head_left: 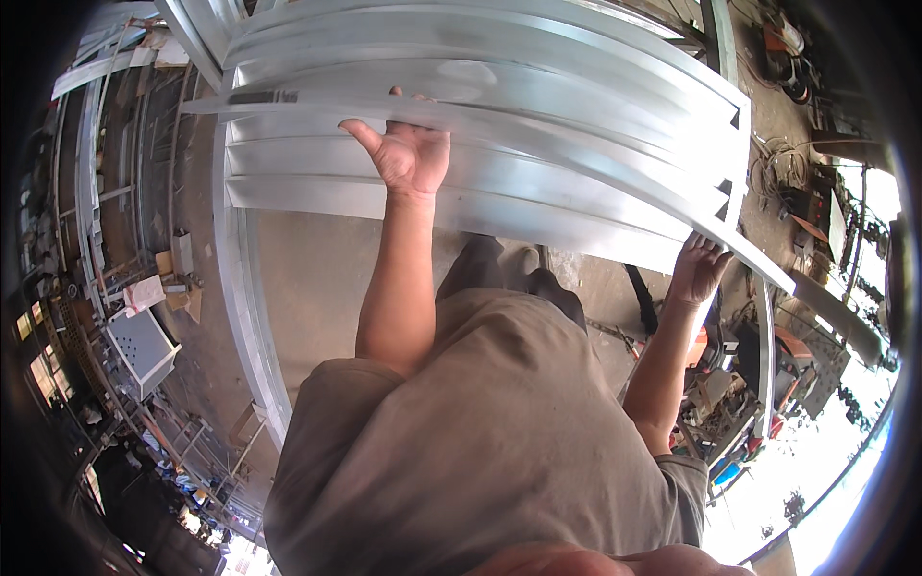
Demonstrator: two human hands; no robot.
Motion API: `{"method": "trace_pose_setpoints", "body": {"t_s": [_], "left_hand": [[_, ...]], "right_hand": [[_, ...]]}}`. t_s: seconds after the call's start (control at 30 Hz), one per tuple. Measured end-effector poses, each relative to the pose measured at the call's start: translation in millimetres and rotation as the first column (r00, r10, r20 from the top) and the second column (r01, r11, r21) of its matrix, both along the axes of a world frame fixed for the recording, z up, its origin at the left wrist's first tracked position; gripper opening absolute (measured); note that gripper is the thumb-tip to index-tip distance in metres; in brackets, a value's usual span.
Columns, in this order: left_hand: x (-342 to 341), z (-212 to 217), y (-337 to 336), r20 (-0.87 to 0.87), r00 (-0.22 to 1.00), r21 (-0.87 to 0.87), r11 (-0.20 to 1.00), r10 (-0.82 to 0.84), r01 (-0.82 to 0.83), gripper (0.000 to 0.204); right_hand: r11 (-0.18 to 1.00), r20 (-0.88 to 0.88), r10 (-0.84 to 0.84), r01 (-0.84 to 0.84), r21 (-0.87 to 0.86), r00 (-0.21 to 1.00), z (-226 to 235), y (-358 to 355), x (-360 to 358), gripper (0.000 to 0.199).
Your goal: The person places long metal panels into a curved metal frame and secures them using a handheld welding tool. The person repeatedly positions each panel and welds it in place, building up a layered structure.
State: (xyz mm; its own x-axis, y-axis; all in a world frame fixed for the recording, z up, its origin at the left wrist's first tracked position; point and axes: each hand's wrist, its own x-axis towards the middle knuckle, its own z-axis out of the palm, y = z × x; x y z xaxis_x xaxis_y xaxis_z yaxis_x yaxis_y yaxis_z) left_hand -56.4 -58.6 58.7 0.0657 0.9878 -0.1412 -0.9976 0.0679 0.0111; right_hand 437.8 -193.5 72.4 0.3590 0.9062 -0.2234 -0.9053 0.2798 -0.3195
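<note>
Cluttered metal workshop seen from above. A long bright metal slat (538,134), thin and flat with a dull sheen, runs across the upper view from upper left down to the right edge. It lies over a louvred metal frame (499,206), whose other slats are stacked in overlapping rows, all the same pale brushed metal.

Left hand (411,154): raised, palm toward the camera, fingers hooked over the far edge of the slat near its middle, thumb spread out to the left. Gripping the slat. Right hand (699,267): fingers curled up under the slat close to its lower right end, holding it there.

Frame's left upright (248,317) curves down toward the lower left (fisheye bend, not real). The person's grey-brown shirt fills the lower centre and hides the floor below the frame.

Surroundings: concrete floor (317,278), bare and dusty; a pale grey metal box (142,348) at left among scrap; tangled cables (783,163) at upper right; orange-red machinery at right, probably a power tool, too blurred to name.
</note>
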Motion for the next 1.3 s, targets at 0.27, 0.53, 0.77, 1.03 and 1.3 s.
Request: {"method": "trace_pose_setpoints", "body": {"t_s": [0.27, 0.53, 0.77, 1.03, 1.3], "left_hand": [[22, 83, -45, -0.065, 0.989, 0.466, 0.880, 0.134, -0.088, 0.067], [80, 129, -123, -0.054, 0.988, 0.554, 0.828, 0.145, -0.092, 0.050], [95, 147, -170, -0.165, 0.971, 0.574, 0.817, 0.176, -0.051, 0.048], [86, 156, -195, -0.209, 0.956, 0.475, 0.876, 0.208, -0.086, 0.044], [72, 155, -198, -0.109, 0.977, 0.443, 0.889, 0.182, -0.116, 0.045]], "right_hand": [[0.980, 0.009, 0.192, -0.192, 0.048, 0.981, 50, -79, 2, 0.082], [0.982, -0.103, 0.183, -0.187, -0.028, 0.978, 44, -130, 51, 0.039], [0.954, -0.158, 0.301, -0.299, 0.032, 0.941, 29, -147, 72, 0.038], [0.937, -0.106, 0.180, -0.203, -0.284, 0.978, 35, -140, 51, 0.039], [0.938, -0.275, 0.347, -0.338, 0.080, 0.897, 24, -131, 51, 0.042]]}}
